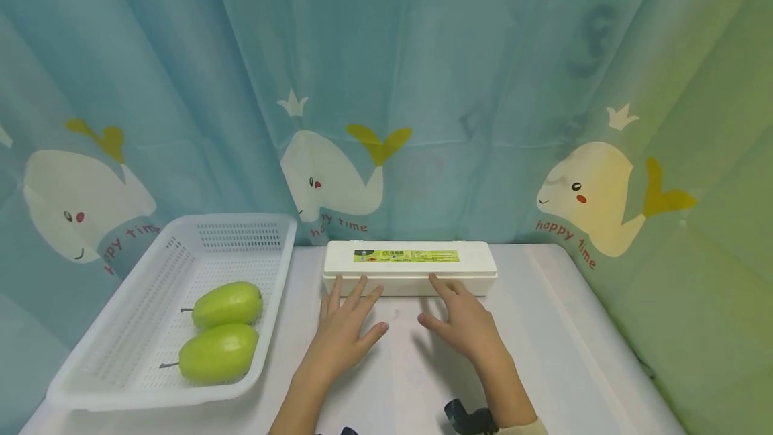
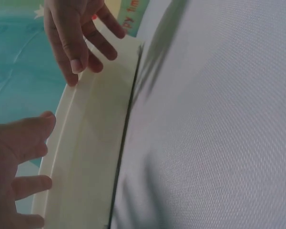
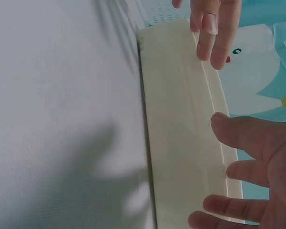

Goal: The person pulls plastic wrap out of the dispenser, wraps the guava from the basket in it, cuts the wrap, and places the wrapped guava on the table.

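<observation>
A long white box (image 1: 410, 285) with a closed lid and a green-yellow printed label lies against the curtain at the back of the table. At its front left, my left hand (image 1: 345, 327) spreads its fingers, the tips near the lid's front edge. My right hand (image 1: 461, 317) reaches to the box's front right, its index fingertip at the lid edge and its thumb apart from the box. Both wrist views show the box's plain front face (image 2: 97, 129) with fingertips along the lid rim. Neither hand grips anything.
To the left stands a white perforated plastic basket (image 1: 274, 327) holding two green, pear-like fruits with stems, one fruit (image 1: 228, 304) behind the other (image 1: 219, 353). A blue-green curtain (image 1: 459, 119) with whale prints hangs behind the white-covered table (image 1: 543, 354).
</observation>
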### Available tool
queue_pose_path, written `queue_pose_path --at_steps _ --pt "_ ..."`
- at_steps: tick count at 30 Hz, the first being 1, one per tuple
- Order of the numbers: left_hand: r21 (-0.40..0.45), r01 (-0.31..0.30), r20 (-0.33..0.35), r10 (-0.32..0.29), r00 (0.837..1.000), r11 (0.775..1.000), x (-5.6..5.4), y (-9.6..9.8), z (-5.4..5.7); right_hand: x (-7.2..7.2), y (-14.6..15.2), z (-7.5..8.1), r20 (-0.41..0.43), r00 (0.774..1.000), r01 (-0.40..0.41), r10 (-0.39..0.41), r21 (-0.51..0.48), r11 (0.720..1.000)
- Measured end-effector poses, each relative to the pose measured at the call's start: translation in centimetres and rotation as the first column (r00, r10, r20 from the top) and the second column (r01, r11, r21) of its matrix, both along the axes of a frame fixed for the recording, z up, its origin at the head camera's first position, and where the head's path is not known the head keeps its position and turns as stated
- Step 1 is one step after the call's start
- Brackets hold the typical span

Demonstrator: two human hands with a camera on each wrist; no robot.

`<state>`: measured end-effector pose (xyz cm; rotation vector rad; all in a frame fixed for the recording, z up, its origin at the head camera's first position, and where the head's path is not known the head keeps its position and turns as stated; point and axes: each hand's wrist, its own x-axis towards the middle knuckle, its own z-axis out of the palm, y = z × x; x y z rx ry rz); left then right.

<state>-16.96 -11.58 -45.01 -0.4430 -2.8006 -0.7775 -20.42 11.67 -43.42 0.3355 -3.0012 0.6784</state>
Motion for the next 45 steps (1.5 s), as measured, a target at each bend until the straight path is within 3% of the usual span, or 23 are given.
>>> queue_pose_path --at_steps 26,45 --pt "-0.019 -0.015 -0.033 0.015 0.999 1.0 -0.26 0.06 -0.11 0.17 -0.33 0.01 -0.037 0.999 -0.018 0.018 0.0 1.0" --pt "-0.013 -0.025 -0.115 0.023 0.993 1.0 -0.38 -0.12 -0.33 0.14 -0.25 -0.08 -0.054 0.998 -0.043 0.041 -0.036 0.998"
